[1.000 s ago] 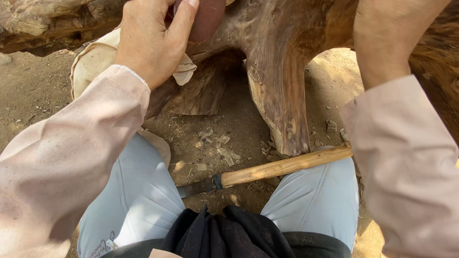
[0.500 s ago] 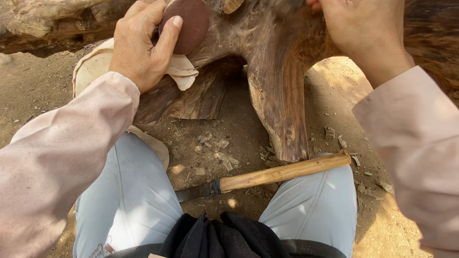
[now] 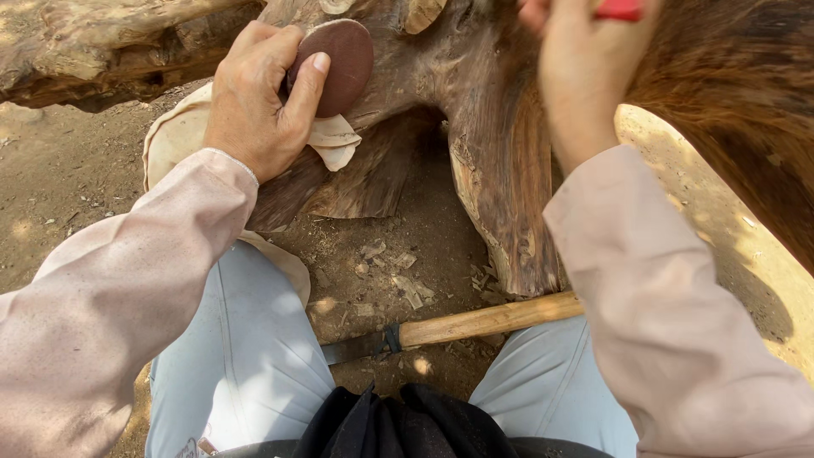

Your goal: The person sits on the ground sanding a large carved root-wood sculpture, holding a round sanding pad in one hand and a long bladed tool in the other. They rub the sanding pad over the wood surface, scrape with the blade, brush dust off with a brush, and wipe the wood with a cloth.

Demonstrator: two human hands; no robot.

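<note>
Disc (image 3: 339,59) under left hand (image 3: 259,102) grip, against stump (image 3: 500,178).

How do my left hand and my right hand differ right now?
The left hand is sharp in view and presses a round brown sanding disc against the wood stump; the right hand is blurred and grips something red at the top edge. Both wear pale pink sleeves.
</note>
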